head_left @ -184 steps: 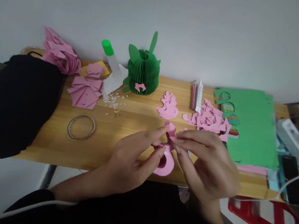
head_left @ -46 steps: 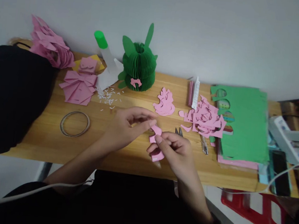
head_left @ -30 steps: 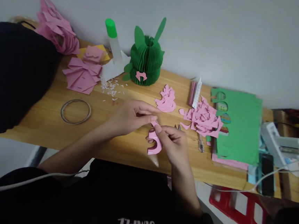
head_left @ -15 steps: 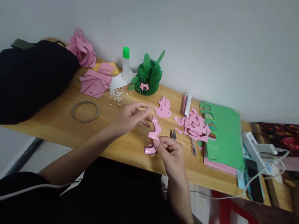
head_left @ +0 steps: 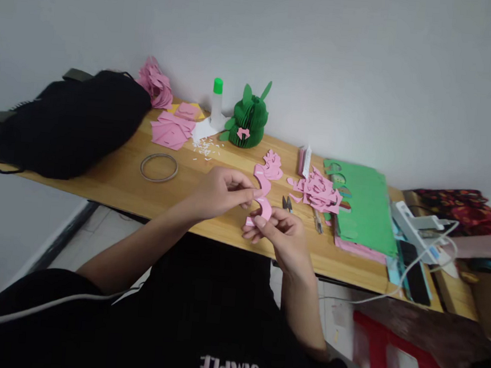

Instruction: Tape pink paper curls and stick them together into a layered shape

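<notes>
A curved pink paper strip (head_left: 264, 207) with pale shiny patches hangs over the table's front part, between both hands. My right hand (head_left: 286, 236) pinches its lower end between thumb and fingers. At the strip's middle, my left hand (head_left: 223, 193) has thumb and forefinger closed on its edge. Just beyond lies a stack of pink paper cutouts (head_left: 274, 165), partly covered by the strip's top. Small dark-bladed snips (head_left: 287, 204) rest right of the strip. Behind stands a green pleated paper cactus (head_left: 249, 118) with a pink bow (head_left: 243, 133).
White paper snippets (head_left: 204, 147), a green-capped glue bottle (head_left: 217, 101) and a ring of tape (head_left: 159, 167) are on the left, beside a black bag (head_left: 74, 123). Pink scraps (head_left: 320, 191), a utility knife (head_left: 318, 221), green sheets (head_left: 366, 209) and a power strip (head_left: 417, 230) lie right.
My left hand has come down and right, from apart above the strip to pinching its middle. My right hand keeps hold of the lower end. The camera view has shifted.
</notes>
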